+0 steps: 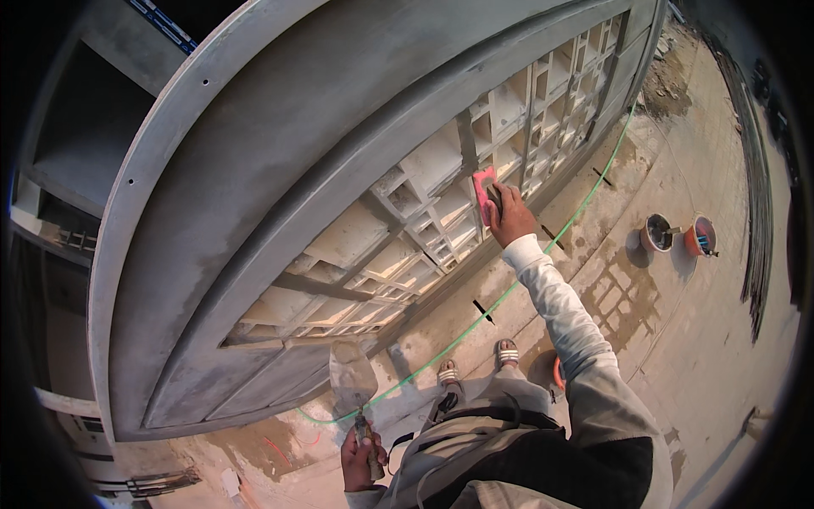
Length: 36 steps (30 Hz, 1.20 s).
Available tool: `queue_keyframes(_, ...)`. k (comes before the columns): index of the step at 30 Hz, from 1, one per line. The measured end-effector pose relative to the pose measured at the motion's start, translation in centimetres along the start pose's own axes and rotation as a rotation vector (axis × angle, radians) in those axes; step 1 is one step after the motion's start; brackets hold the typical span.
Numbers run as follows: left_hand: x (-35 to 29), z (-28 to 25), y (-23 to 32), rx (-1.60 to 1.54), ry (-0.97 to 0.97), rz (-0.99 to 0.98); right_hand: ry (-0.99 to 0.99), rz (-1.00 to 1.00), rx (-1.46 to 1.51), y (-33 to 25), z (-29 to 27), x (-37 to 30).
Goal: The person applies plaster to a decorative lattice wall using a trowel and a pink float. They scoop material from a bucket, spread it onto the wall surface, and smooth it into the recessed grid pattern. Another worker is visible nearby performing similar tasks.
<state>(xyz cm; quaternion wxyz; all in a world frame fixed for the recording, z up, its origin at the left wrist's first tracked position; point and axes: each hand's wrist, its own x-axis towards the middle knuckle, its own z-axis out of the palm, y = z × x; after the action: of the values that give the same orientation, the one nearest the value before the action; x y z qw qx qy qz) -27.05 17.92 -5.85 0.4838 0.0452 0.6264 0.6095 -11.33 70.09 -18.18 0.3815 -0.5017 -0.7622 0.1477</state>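
Observation:
My right hand (511, 217) is stretched out and presses a pink float (484, 193) flat against the grey plastered wall (280, 161), at the edge of a white lattice of square openings (441, 212). My left hand (360, 458) is low by my waist, gripping the handle of a pointed trowel (351, 373) whose grey-smeared blade points upward. A pale long sleeve covers my right arm. My feet in striped sandals (475, 363) stand on the ground below.
A green hose (509, 293) runs along the foot of the wall. Two round buckets (678, 235) stand on the dusty paved ground to the right, one orange. Rubble is heaped at the far top right. A bundle of dark rods (757, 212) lies along the right edge.

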Motion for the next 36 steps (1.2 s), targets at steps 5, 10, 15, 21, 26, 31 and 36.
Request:
queue_keyframes(5,-0.1,1.5,0.3,0.024,0.005,-0.007,0.088,-0.003,0.099,-0.7,4.0,1.0)
queue_keyframes(10,-0.7,3.0,-0.1,-0.001,0.055,-0.007,0.104,0.000,0.150,0.1,6.0,1.7)
queue_keyframes(15,-1.9,3.2,-1.3,0.020,0.069,-0.008,-0.271,0.018,-0.022,1.7,5.2,-0.2)
queue_keyframes(21,-2.1,3.5,-1.2,0.013,0.078,-0.022,-0.041,0.042,0.156,2.4,2.8,-0.2)
queue_keyframes(26,-2.3,3.2,-1.0,-0.016,0.037,-0.003,0.063,0.048,0.301,0.1,1.4,2.6)
queue_keyframes(31,-2.2,3.4,-0.7,0.007,0.022,-0.019,0.006,0.176,0.314,-0.9,1.7,3.3)
queue_keyframes(36,-2.8,2.9,-1.0,0.049,0.089,-0.030,-0.049,0.179,0.386,-2.5,3.3,1.9)
